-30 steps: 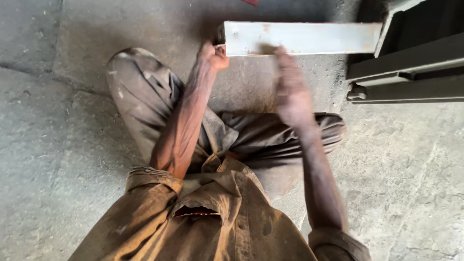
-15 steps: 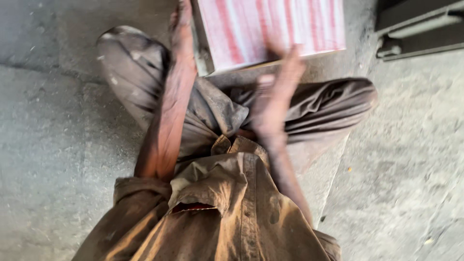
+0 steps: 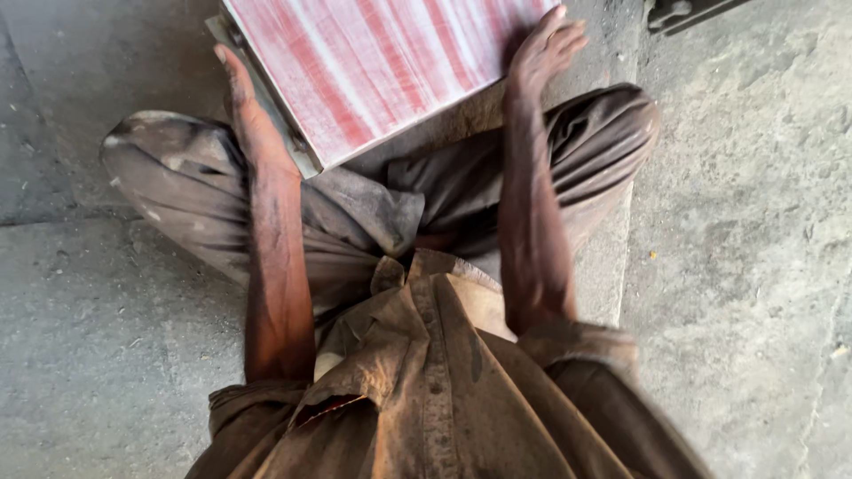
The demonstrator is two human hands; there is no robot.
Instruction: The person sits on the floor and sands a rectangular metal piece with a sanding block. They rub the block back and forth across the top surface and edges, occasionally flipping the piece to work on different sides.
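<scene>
The left hand [image 3: 244,111] grips the red-streaked white panel's [image 3: 382,66] near-left edge; the right hand [image 3: 541,53] (fingers spread) lies flat on its near-right corner.

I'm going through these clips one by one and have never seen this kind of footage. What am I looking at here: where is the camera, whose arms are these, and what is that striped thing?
There is no machine here. The single view comes from a camera worn on a person's head, looking straight down, so you see their own body from above: a dusty brown shirt, crossed legs in dark trousers, and both bare forearms reaching forward. The person sits on a grey concrete floor.

In front of the knees is a flat panel with a white face streaked in red and a dark edge along its side. The left hand lies along the panel's left edge, and the right hand rests, fingers spread, on its right part. Whether the panel rests on the floor or is held tilted, I cannot tell. A dark metal piece shows at the top right corner.
</scene>
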